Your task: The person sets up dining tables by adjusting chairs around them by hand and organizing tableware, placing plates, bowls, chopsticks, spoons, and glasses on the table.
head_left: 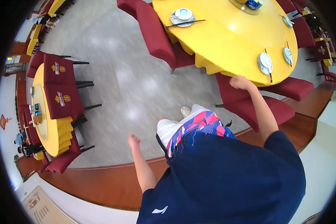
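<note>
Low on the left, my left hand (pixel 133 141) hangs over the grey tiled floor with its fingers curled in and nothing visible in them. My right hand (pixel 240 83) is closed in a loose fist, also with nothing visible in it. It appears in front of a dark red chair (pixel 227 93), close to the edge of a yellow tablecloth (pixel 220 48); whether it touches either I cannot tell. Closest to that hand on the table is a place setting (pixel 265 62) with a white bowl, a patterned plate and dark chopsticks.
More place settings (pixel 183 16) lie around the big round table, with a glass turntable (pixel 246 22) on top. Another dark red chair (pixel 156 35) stands at its left side. To my left is a second yellow-covered table (pixel 56 134) with red chairs (pixel 63 99). Grey floor (pixel 119 74) runs between them.
</note>
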Demonstrator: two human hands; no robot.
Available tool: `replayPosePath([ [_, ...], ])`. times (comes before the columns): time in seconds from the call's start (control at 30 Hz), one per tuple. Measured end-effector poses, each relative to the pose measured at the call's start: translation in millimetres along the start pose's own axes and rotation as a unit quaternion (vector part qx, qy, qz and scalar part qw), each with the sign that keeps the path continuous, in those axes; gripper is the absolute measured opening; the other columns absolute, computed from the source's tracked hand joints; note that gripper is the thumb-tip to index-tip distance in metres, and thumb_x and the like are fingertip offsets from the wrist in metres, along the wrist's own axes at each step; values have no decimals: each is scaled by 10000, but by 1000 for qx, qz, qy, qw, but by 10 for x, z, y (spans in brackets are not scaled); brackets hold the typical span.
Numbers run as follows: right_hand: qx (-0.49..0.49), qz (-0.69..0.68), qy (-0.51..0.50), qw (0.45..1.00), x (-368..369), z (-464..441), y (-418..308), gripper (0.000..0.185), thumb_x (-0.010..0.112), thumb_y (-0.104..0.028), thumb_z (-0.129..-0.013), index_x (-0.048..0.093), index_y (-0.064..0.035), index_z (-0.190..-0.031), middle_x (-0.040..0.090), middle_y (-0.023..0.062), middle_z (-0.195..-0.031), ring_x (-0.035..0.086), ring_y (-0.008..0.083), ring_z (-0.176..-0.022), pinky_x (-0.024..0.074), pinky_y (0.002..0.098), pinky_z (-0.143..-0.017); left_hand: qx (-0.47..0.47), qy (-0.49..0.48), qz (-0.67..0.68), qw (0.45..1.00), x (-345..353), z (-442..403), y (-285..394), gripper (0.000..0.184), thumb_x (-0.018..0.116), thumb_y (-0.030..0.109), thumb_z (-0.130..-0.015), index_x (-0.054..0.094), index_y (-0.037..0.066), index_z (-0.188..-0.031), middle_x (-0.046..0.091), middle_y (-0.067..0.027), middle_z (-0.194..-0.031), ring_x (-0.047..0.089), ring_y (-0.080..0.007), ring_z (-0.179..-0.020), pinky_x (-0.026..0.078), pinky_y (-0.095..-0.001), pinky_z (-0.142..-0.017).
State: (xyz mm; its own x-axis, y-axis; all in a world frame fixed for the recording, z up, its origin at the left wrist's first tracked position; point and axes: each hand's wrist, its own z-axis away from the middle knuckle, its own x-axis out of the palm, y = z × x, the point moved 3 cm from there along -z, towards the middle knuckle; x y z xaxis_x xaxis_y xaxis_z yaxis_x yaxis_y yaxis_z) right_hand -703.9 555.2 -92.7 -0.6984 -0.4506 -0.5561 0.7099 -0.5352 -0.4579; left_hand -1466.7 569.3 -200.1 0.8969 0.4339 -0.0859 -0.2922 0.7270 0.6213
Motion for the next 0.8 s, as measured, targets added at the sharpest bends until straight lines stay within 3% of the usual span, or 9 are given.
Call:
replayPosePath([
  [0.03,-11,-25,34,999,-88,-278,-489,229,618,-255,-818,645,-43,-735,616,42,-598,617,133,-595,472,301,-568,-13,169,57,984,-169,215,138,239,503,316,-958,534,83,-914,297,34,-591,266,-120,-463,279,-288,-471],
  [0.07,46,-117,73,989,-105,-588,-847,300,586,-297,-838,667,-22,-753,632,64,-630,631,167,-628,494,325,-610,-40,88,110,989,-670,32,143,245,469,302,-960,510,66,-1011,344,7,-608,305,-130,-473,329,-299,-496],
  [0.1,34,-27,156,987,-94,-1104,-1051,361,569,-340,-831,697,-3,-853,682,130,-738,675,247,-735,524,369,-703,-29,178,84,980,-939,7,129,203,431,211,-959,483,47,-1067,413,-26,-637,375,-142,-502,372,-320,-484],
  [0.17,45,-22,246,968,-55,-1806,-1572,422,551,-371,-828,706,-4,-968,702,200,-881,682,325,-865,524,404,-803,30,217,-232,948,-1390,-312,21,230,408,103,-944,446,45,-1163,502,-85,-717,441,-160,-534,402,-326,-458],
  [0.27,133,82,196,968,-61,-2494,-2275,456,526,-332,-833,663,-24,-1141,652,233,-1146,613,355,-1120,469,430,-970,-17,227,-85,970,-1535,-780,-231,386,411,23,-929,340,102,-1300,575,-191,-887,505,-193,-568,439,-331,-456],
  [0.37,186,9,267,946,-148,-3062,-2502,416,569,-345,-851,669,-7,-1073,697,199,-998,678,336,-907,532,421,-789,-63,146,-69,985,-1559,-1346,-264,371,461,91,-949,388,98,-1313,602,-197,-929,575,-210,-647,489,-348,-530],
  [0.43,211,-424,218,853,-176,-3308,-2754,379,637,-367,-850,663,-4,-955,662,130,-808,626,248,-650,493,368,-568,-88,85,-149,981,-1293,-1476,326,369,477,114,-951,402,98,-1311,608,-193,-941,587,-211,-669,496,-348,-547],
  [0.7,321,-387,285,816,-513,-4001,-3034,572,640,-569,-810,649,2,-841,617,112,-695,579,190,-557,453,352,-496,-42,-12,-275,960,-476,-2440,3176,353,538,223,-957,478,95,-1281,640,-163,-984,635,-206,-764,519,-342,-618],
  [0.8,309,-419,309,796,-355,-4369,-2804,493,644,-500,-829,671,-8,-833,594,83,-616,552,191,-485,437,350,-462,-39,-7,-280,959,-203,-2946,4113,335,545,266,-969,515,101,-1259,662,-112,-957,643,-193,-788,518,-326,-645],
])
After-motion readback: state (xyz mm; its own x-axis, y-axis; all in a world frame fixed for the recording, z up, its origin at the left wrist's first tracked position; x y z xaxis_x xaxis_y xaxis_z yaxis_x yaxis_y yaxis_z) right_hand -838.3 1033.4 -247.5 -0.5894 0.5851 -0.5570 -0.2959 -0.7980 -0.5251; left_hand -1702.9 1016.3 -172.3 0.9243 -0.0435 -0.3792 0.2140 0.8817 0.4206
